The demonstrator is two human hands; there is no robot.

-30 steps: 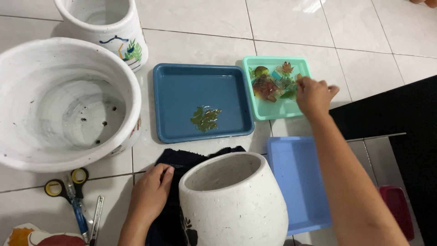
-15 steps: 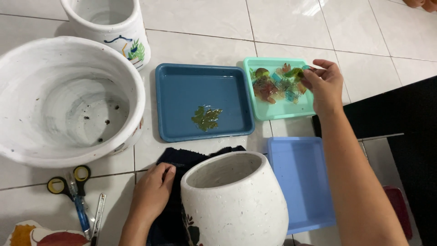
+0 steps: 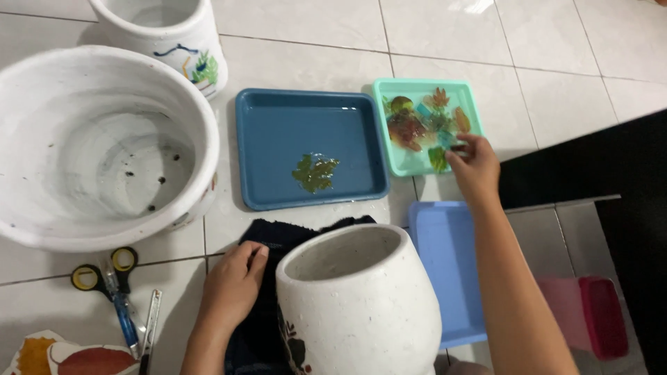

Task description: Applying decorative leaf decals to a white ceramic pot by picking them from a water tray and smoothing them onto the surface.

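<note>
My right hand [image 3: 472, 165] reaches into the small mint-green tray [image 3: 389, 161], its fingertips pinching a small blue cutout [image 3: 445, 139] among several coloured leaf cutouts [image 3: 410, 128]. My left hand [image 3: 233, 285] rests flat on a dark cloth [image 3: 278, 232], right beside the white ceramic pot [image 3: 358, 305] that stands on that cloth. A dark blue tray [image 3: 278, 125] in the middle holds water and one green leaf cutout [image 3: 314, 172].
A large white bowl-shaped pot [image 3: 28, 139] sits at left, a smaller painted white pot [image 3: 160, 31] behind it. Scissors [image 3: 111, 278] and a ruler [image 3: 149, 326] lie on the tiled floor. A light blue tray [image 3: 445, 264] and a pink container [image 3: 601, 316] are at right.
My right hand moved from the far right edge of the mint tray down toward its near side, among the cutouts. My left hand stayed on the cloth.
</note>
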